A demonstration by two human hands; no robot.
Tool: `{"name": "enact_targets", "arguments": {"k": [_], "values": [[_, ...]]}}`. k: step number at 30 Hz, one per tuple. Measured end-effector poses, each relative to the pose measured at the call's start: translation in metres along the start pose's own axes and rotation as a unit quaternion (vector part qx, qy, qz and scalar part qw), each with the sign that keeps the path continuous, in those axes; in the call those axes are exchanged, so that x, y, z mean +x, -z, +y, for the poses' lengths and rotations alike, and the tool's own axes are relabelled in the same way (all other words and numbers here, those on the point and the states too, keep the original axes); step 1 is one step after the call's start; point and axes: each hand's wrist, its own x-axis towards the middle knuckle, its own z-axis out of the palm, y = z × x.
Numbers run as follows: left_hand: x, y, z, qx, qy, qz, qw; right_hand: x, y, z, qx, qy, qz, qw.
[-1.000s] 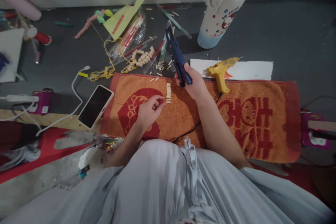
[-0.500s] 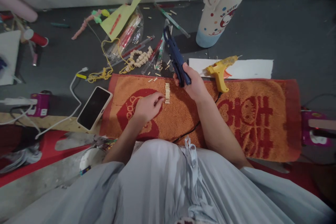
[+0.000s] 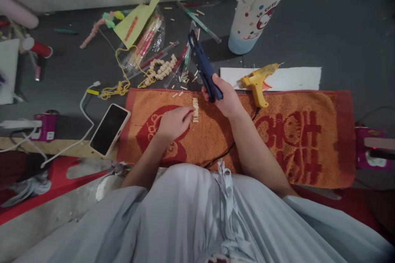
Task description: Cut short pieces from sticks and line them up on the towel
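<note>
My right hand (image 3: 226, 98) is closed round the handles of a dark blue cutter (image 3: 202, 63) that points up and away from me. My left hand (image 3: 173, 122) rests on the orange and red towel (image 3: 277, 135), its fingertips touching a short row of small pale wooden stick pieces (image 3: 195, 109) laid side by side. Its fingers are loosely curled and pinched near the row's lower end; whether a piece is between them cannot be made out.
A yellow glue gun (image 3: 257, 83) lies on a white strip (image 3: 296, 78) behind the towel. A tall white bottle (image 3: 254, 8) stands at the back. A phone (image 3: 109, 128) with a cable lies left. Loose sticks, a yellow cord and a plastic bag (image 3: 145, 45) litter the dark floor.
My left hand has slid right until its fingertips meet the row of stick pieces. The right hand has kept hold of the blue cutter in nearly the same place.
</note>
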Motion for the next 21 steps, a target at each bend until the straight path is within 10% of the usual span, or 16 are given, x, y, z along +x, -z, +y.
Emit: {"name": "enact_targets", "arguments": {"k": [12,21], "values": [[0.012,0.008,-0.013,0.026,-0.036,0.028,0.999,0.001,0.001,0.0,0.034,-0.012,-0.001,0.999],[0.032,0.029,-0.016,0.113,-0.223,-0.101,0.963,0.002,0.0,0.002,0.029,-0.007,0.008,1.0]]}}
